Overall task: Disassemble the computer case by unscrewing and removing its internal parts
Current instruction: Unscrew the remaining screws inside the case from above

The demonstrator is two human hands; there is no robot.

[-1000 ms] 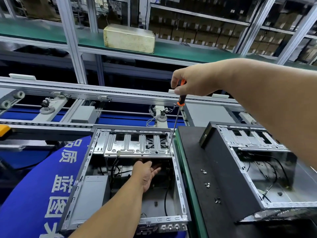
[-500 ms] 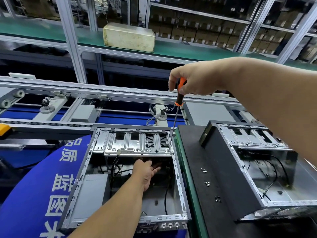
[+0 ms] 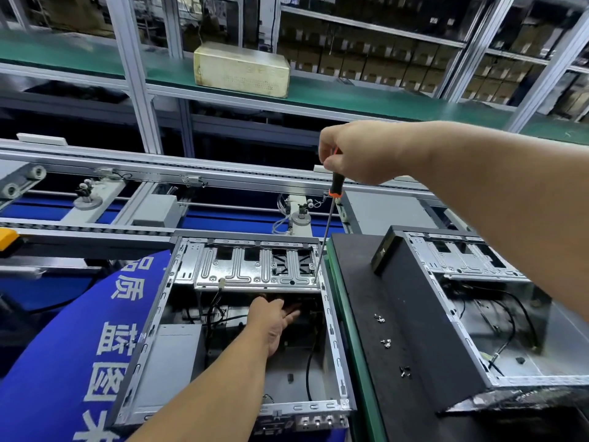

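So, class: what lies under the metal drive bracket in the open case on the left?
Under the bracket, black cables and the left hand show, fingers reaching into shadow; anything deeper is covered.

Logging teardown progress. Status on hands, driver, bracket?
Right hand grips screwdriver, tip at drive bracket right corner. Left hand open beneath bracket inside case. Nothing blocking.

One head-worn wide-angle view (the only camera) looks forward and down, close over the open computer case [image 3: 236, 317] and conveyor rails [image 3: 159, 173] beyond.
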